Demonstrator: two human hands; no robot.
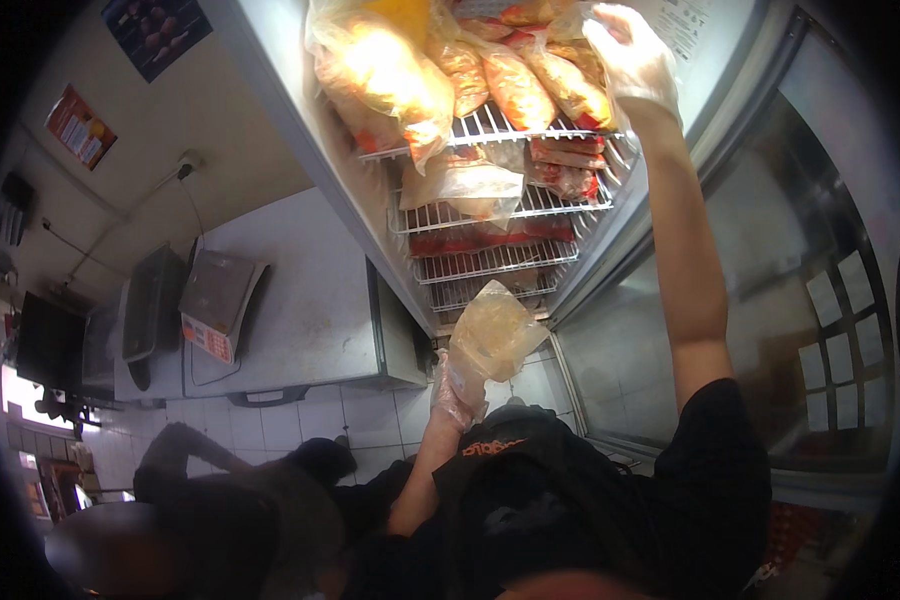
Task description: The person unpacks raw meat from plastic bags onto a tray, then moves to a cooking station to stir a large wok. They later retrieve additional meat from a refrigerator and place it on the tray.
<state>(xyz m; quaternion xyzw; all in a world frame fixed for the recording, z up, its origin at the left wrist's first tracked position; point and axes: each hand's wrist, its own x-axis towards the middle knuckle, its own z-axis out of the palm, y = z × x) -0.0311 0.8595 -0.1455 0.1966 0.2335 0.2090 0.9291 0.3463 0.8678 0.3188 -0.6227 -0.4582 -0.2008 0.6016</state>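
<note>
My left hand [461, 390], in a clear plastic glove, grips a translucent plastic bag [497, 330] with pale contents, low before the refrigerator. My right hand [634, 56], in a whitish translucent glove, is raised to the right end of the upper wire shelf [487, 139], beside bagged food. Whether its fingers hold a bag there I cannot tell. Plump bags of orange-yellow food [521, 86] fill that shelf. A whitish bag [461, 184] and red packs [566, 169] lie on the shelf below.
The glass refrigerator door [720, 262] stands at the right. To the left is a metal-topped counter [300, 300] with a digital scale [217, 300] and a dark tray [152, 300]. A co-worker in dark clothes [247, 517] is close at the lower left. White floor tiles [307, 412] show below the counter.
</note>
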